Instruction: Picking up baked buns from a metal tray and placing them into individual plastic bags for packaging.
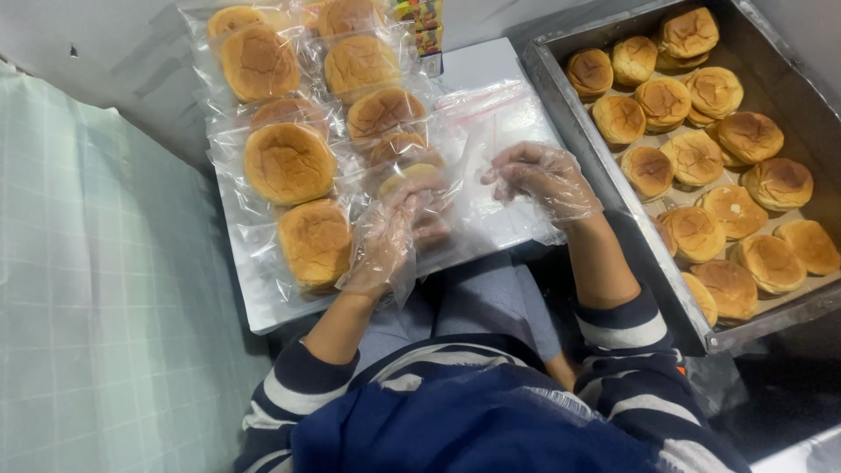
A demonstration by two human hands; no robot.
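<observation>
Clear plastic bag (491,158) lies flat on the white board (263,298) near its right edge, the gloved right hand (539,180) pinching its mouth while the left hand (399,232) grips a bun (412,180) just left of it.

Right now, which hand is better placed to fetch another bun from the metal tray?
Probably the right hand: it hovers beside the metal tray of unwrapped buns, while the left hand is busy with a bun in a clear bag.
</observation>
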